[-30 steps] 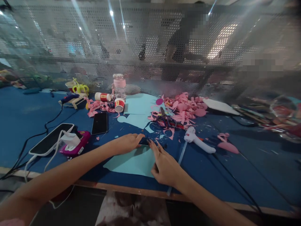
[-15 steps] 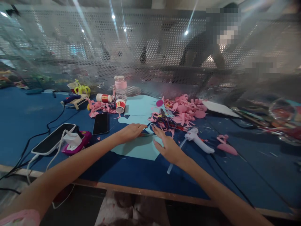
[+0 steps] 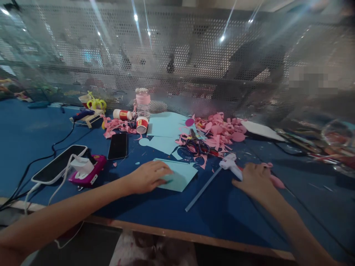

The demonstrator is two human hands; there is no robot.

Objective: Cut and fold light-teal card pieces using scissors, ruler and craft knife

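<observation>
Now left hand flat on folded light-blue paper, right hand closed around white glue gun

Bare desk nearer than both hands, w/ a clear stick slanting between them. Beyond left hand: pink scraps & scissors block. Its left: phone, pink device, cables. Right of right hand: open blue desk.
</observation>
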